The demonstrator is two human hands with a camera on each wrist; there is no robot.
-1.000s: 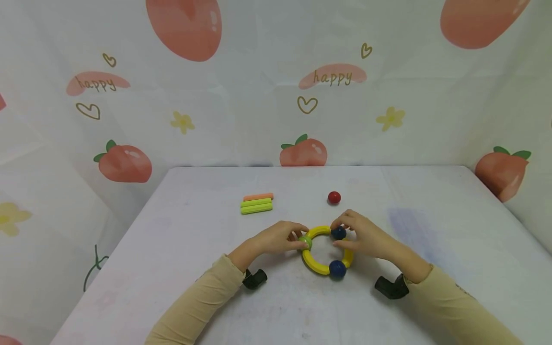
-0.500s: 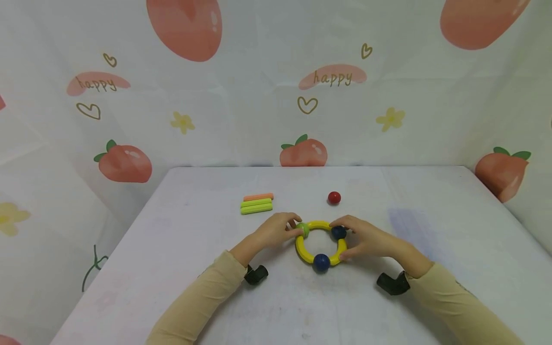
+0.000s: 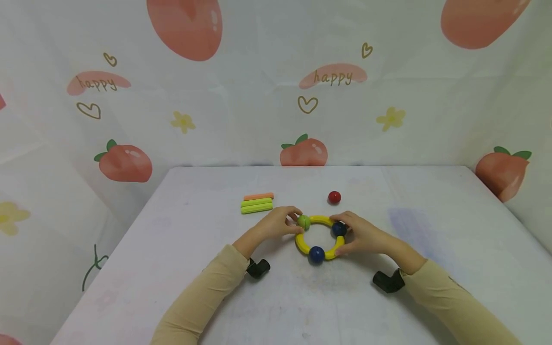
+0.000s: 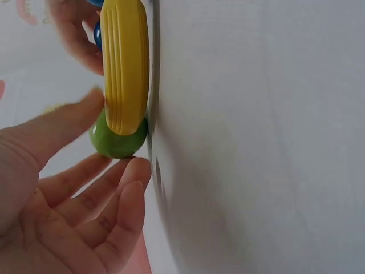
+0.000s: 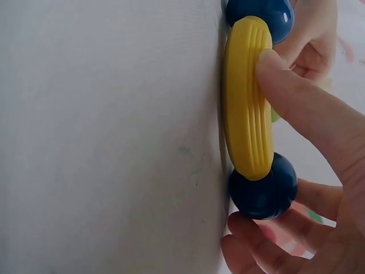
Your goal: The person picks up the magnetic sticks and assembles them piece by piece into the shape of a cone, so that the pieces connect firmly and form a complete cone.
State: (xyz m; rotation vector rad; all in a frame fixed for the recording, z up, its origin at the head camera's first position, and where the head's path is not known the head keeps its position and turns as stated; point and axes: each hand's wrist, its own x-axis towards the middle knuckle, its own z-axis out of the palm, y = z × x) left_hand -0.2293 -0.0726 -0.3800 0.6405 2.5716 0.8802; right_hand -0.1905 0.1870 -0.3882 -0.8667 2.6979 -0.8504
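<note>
A ring of curved yellow bars point(image 3: 321, 220) joined by balls lies on the table between both hands. Its green ball point(image 3: 304, 222) is at the far left, one blue ball point(image 3: 338, 229) at the right and another blue ball point(image 3: 316, 255) at the near side. My left hand point(image 3: 278, 224) holds the ring at the green ball, the thumb by a yellow bar point(image 4: 125, 68) and the fingers behind the ball. My right hand point(image 3: 366, 235) grips the right side; its thumb point(image 5: 271, 60) presses a yellow bar point(image 5: 248, 103) while its fingers curl behind the right blue ball point(image 5: 265, 188).
Farther back, a red ball point(image 3: 334, 197) sits alone. Two yellow-green bars point(image 3: 256, 206) and an orange bar point(image 3: 258, 196) lie side by side at the back left. Black wrist mounts point(image 3: 258, 269) stick out below both sleeves. A printed cloth point(image 3: 241, 96) hangs behind the table.
The ring has turned clockwise and shifted slightly away; the green ball moved back and the near blue ball moved left. My right thumb went from inside the ring to its outer side.
</note>
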